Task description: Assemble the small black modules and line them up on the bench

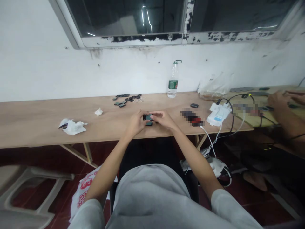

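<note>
Both my hands meet over the front middle of a long wooden table [35,117]. My left hand [136,122] and my right hand [162,119] are closed together on a small black and teal part [147,117]. A second small dark part [149,123] lies on the table just under them. Several more small dark parts [126,98] are spread in a cluster farther back, toward the wall.
A plastic water bottle [172,81] stands near the wall. Crumpled white tissues [72,126] lie at the left. A white charger with cables [218,115] and a small black case [194,105] sit at the right. Another person's hands [277,99] work at the far right.
</note>
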### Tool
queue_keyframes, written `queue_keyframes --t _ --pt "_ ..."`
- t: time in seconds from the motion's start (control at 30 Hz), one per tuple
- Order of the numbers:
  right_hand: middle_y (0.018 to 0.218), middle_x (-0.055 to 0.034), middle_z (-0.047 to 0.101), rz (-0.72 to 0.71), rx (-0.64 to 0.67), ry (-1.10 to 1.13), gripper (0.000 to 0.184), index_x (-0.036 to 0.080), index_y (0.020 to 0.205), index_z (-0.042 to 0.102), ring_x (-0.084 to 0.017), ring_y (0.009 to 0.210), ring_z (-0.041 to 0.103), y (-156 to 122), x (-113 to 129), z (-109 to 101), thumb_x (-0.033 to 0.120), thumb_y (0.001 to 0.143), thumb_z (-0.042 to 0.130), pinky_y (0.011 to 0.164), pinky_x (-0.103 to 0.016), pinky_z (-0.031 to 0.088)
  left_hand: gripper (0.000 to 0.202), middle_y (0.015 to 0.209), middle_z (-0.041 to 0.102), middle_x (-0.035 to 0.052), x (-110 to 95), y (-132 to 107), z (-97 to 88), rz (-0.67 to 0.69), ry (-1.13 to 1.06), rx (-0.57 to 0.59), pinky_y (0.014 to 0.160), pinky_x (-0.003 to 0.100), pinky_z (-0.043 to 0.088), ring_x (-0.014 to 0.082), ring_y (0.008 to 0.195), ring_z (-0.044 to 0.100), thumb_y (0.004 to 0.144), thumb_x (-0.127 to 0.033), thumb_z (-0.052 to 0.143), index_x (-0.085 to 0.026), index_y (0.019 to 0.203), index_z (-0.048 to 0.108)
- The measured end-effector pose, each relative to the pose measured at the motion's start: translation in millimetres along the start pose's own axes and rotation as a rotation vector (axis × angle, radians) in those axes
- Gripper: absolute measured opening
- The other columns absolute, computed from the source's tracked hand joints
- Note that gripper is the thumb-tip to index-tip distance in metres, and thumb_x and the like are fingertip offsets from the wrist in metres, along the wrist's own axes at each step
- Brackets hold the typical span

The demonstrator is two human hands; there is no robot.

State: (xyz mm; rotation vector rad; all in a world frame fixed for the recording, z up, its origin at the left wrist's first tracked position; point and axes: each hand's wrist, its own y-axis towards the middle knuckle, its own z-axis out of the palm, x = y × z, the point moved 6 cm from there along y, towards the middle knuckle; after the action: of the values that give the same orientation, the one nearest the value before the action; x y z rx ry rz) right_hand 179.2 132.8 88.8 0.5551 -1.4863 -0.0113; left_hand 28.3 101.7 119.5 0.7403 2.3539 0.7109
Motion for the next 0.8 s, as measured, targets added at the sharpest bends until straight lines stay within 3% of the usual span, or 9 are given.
queue_keyframes --t 0.4,0.8 --pt "0.108 -0.0096 0.077 0.022 -0.038 -0.012 0.038 0.017 0.110 0.076 -0.023 0.094 0.074 2.0 -5.8 -2.9 0.037 0.079 0.079 0.082 -0.034 0.061 0.028 0.092 0.058 0.0049 -0.3 -0.5 -3.0 0.119 0.091 0.052 0.077 0.030 0.048 0.0204 0.082 0.059 0.097 -0.031 0.057 -0.022 0.122 0.065" --pt "0.108 -0.0086 0.077 0.034 0.024 0.087 0.042 0.017 0.117 0.073 -0.019 0.085 0.075 -0.8 0.7 1.9 0.040 0.083 0.076 0.084 -0.033 0.062 0.027 0.105 0.063 0.0072 -2.9 -1.8 -6.4 0.126 0.050 0.035 0.086 0.031 0.047 0.0223 0.096 0.062 0.100 -0.032 0.053 -0.020 0.123 0.061"
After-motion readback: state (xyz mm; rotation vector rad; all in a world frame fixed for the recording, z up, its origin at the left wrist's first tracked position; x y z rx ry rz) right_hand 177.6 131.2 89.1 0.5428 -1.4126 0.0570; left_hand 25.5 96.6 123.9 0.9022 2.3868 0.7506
